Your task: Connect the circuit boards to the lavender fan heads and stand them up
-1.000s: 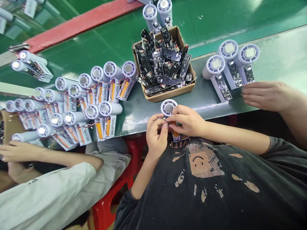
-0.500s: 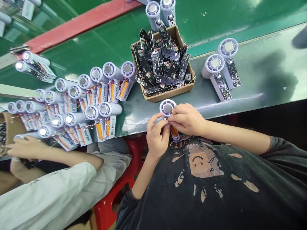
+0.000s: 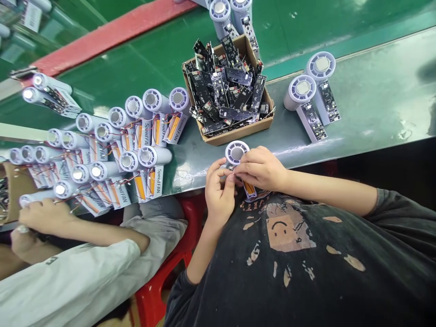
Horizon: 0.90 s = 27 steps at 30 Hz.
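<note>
A lilac handheld fan (image 3: 237, 152) is at the bench's front edge against my shirt, round head away from me, its handle open with an orange battery (image 3: 250, 189) showing. My left hand (image 3: 220, 193) is to the left of the handle, thumb and index finger pinched together. From the right, my right hand (image 3: 264, 169) reaches over the handle with its fingers closed, fingertips meeting those of the left. Whatever small part sits between the fingertips is hidden. Just beyond the fan stands a cardboard box (image 3: 240, 135) heaped with black circuit boards (image 3: 220, 91).
Two fans with boards fitted (image 3: 311, 120) stand to the right, and more behind the box. Many open fans (image 3: 155, 156) with wires and batteries crowd the left. A co-worker's hand (image 3: 49, 215) is at far left, near a red stool (image 3: 153, 295).
My hands stay together over the fan handle, with only slight finger movement. The view has shifted a little. The co-worker's hand has moved slightly right.
</note>
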### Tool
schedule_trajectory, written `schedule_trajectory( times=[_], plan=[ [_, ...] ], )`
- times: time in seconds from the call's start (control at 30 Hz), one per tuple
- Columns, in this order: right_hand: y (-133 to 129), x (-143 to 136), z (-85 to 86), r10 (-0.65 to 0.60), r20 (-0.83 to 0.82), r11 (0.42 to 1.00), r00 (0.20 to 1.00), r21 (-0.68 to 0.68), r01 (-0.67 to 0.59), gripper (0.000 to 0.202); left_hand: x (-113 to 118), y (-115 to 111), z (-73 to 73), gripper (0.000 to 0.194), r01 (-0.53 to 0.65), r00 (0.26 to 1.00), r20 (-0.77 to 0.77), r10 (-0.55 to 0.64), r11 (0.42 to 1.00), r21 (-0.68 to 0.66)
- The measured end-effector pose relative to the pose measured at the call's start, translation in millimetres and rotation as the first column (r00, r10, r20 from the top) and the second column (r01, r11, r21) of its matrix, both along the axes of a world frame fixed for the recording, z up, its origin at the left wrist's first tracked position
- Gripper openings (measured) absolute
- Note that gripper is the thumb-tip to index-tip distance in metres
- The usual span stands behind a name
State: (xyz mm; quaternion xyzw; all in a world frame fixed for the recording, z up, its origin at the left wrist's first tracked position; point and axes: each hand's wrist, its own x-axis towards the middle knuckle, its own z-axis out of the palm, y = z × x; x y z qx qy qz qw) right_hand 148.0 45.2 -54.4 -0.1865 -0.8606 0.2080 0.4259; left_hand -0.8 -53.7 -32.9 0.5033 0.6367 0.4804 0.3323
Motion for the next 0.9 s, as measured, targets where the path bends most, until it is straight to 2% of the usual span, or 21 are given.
schedule_trajectory(
  times=[0.07, 0.13, 0.27, 0.33, 0.53, 0.77, 0.9],
  plan=[
    [2, 0, 2.1, -0.024, 0.004, 1.0, 1.0, -0.009, 0.024, 0.016, 2, -1, -2.8, 0.015, -0.012, 0.973, 0.229, 0.018, 1.0, -0.027],
    [4, 0, 5.4, -0.054, 0.048, 0.999, 0.997, -0.006, 0.054, 0.017, 3, -2, -5.9, 0.021, -0.032, 0.919, 0.39, 0.051, 0.998, -0.056],
    [6, -1, 13.4, -0.095, 0.154, 0.994, 0.984, 0.062, 0.086, 0.025, 4, -2, -10.3, 0.025, -0.044, 0.864, 0.492, 0.103, 0.991, -0.13],
    [5, -2, 17.3, -0.096, 0.181, 0.993, 0.979, 0.082, 0.082, 0.027, 4, -1, -10.7, 0.024, -0.045, 0.887, 0.453, 0.084, 0.994, -0.096],
    [2, -5, 23.1, -0.112, 0.201, 0.993, 0.973, 0.06, 0.102, 0.029, 6, -1, -8.3, 0.017, -0.024, 0.978, 0.21, 0.012, 0.998, 0.055],
    [4, -4, 21.0, -0.069, 0.24, 0.998, 0.968, 0.005, 0.07, 0.029, 6, -2, -9.6, 0.017, -0.018, 0.999, 0.047, 0.011, 0.99, 0.139],
    [4, -3, 22.5, -0.03, 0.279, 0.994, 0.96, -0.09, 0.057, 0.025, 3, -1, -8.1, 0.018, 0.004, 0.982, -0.187, 0.035, 0.979, 0.202]
  ],
)
